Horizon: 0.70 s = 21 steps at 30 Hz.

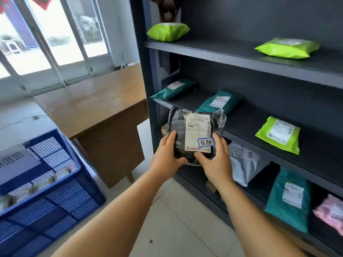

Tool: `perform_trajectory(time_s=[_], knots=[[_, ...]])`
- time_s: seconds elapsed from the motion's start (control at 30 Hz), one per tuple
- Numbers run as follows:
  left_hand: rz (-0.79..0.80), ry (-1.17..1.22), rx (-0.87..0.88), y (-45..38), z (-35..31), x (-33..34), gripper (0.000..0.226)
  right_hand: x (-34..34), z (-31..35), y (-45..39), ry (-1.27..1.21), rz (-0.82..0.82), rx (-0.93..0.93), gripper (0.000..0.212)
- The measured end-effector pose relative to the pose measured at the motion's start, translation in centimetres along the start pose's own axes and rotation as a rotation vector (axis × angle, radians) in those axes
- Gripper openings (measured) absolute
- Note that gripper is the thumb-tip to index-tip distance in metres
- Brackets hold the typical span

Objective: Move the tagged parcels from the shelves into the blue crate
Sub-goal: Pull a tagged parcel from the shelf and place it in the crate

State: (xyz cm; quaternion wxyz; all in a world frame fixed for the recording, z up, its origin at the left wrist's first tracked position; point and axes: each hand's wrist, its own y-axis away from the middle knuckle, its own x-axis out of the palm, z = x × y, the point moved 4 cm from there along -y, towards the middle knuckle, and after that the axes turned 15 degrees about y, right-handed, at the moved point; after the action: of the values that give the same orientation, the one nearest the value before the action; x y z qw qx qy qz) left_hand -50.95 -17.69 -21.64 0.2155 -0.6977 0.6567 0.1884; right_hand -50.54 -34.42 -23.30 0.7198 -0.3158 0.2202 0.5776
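Between both hands, held at its lower edge, sits the black parcel.

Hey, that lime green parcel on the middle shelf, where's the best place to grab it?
Probably by its near bottom edge, coming from the front. The lime green parcel lies flat and slightly tilted on the middle shelf, with open space around it.

Background: desk, glass doors, tiled floor

Wooden desk centre-left of frame, just beside the dark unit; glass doors upper left, bright outside; grey cable on floor at left; pale tiled floor bottom centre
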Motion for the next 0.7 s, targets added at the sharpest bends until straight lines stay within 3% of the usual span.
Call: perform_trajectory(time_s=[0.7], knots=[[-0.617,0.004,-0.34,17.7,21.2,-33.9,0.094,27.5,31.5,14.1,-0.122,0.53,-0.481,0.079]])
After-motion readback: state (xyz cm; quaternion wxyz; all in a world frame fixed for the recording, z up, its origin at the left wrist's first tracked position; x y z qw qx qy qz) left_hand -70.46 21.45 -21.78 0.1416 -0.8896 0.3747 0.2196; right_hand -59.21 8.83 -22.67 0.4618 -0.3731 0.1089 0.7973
